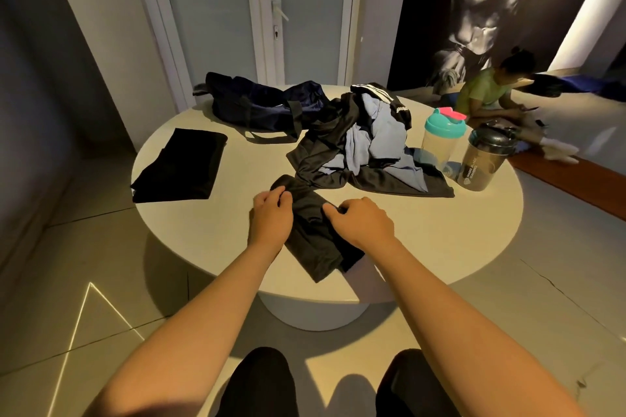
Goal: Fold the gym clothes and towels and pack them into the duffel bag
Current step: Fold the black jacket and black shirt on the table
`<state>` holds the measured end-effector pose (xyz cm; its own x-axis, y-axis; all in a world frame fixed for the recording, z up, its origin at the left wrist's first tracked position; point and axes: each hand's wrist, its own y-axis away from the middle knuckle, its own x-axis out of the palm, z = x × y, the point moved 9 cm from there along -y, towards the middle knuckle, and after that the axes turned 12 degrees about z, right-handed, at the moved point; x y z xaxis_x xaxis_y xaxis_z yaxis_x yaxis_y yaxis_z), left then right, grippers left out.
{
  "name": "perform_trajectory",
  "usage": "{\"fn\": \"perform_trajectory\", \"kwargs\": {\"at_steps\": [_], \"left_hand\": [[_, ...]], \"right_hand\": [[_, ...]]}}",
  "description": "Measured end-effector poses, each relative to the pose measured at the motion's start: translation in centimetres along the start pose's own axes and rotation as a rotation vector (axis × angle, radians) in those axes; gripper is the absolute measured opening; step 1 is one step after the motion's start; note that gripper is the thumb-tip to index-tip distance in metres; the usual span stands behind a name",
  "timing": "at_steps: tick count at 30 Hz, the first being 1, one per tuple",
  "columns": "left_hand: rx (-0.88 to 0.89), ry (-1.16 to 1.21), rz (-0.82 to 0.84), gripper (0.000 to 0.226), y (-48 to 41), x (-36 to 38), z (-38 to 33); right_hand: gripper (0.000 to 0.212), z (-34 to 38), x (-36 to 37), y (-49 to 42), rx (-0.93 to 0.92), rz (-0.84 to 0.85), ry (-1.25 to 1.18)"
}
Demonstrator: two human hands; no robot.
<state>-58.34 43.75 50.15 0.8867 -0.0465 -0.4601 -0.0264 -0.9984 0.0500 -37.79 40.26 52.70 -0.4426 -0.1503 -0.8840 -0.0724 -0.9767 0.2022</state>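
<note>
A black garment [313, 234] lies crumpled at the near edge of the round white table [457, 234], one end hanging over the rim. My left hand [271, 213] pinches its far left part with curled fingers. My right hand [360, 220] grips its right side. Behind it sits a heap of clothes [366, 149]: a black jacket with white stripes and light blue fabric. A folded black piece [183, 166] lies flat on the table's left. The navy duffel bag [264, 105] rests at the far edge.
Two shaker bottles stand on the right of the table, a teal-lidded one [442, 139] and a dark-lidded one [484, 159]. A person in a green shirt [491, 91] sits on the floor beyond. White doors [271, 10] stand behind the table.
</note>
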Motion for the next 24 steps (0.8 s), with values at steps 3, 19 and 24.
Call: {"fn": "perform_trajectory", "kwargs": {"at_steps": [3,19,24], "left_hand": [[0.014,-0.006,0.202,0.064,-0.1,1.1,-0.3],[-0.036,0.198,0.186,0.055,2.1,-0.7,0.6],[0.06,0.338,0.268,0.052,3.0,-0.7,-0.4]], "right_hand": [[0.054,0.9,0.1,-0.3,-0.034,0.119,-0.304],[0.066,5.9,6.1,-1.9,-0.215,0.164,-0.567],[0.06,5.9,4.8,-1.7,-0.289,0.023,-0.626]]}}
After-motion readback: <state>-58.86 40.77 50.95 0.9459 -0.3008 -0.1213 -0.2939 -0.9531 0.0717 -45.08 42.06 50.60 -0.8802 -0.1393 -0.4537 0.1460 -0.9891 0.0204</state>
